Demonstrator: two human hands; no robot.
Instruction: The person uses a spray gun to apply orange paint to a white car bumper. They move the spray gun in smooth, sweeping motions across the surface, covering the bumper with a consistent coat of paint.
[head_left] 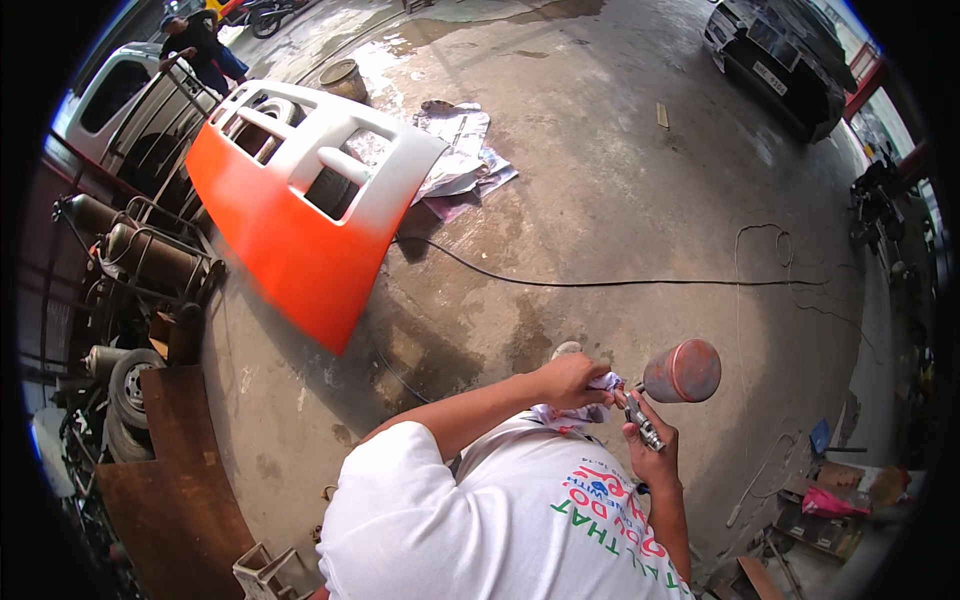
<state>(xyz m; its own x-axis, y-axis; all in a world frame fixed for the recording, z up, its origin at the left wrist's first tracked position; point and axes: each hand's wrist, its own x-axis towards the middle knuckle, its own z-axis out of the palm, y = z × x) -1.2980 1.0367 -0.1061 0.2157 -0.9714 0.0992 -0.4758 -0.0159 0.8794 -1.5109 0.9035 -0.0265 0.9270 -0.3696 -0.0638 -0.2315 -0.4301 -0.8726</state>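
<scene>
The right hand (655,452) is curled around a silver metal spray gun (642,423), its fingers wrapped on the body. The gun's round cup, red-stained and greyish (683,372), sits just ahead of that hand and slightly to its right. Just left of the gun, the left hand (574,384) has its fingers closed on a crumpled white cloth (606,382) with coloured marks; whether the cloth touches the gun cannot be told. Both hands are close together in front of a printed white T-shirt (400,500).

Beyond the hands, a stained grey concrete floor (580,200) gives wide room ahead, crossed by a thin black hose (560,284). Low clutter (825,515) edges that room to the right of the right hand. Ahead and left of the left hand, well apart, stands a large orange-and-white panel with cut-out openings (300,240), its pointed orange corner nearest. White paper sheets (455,140) lie past its right edge. Farthest ahead, to the right, is a dark vehicle (775,60).
</scene>
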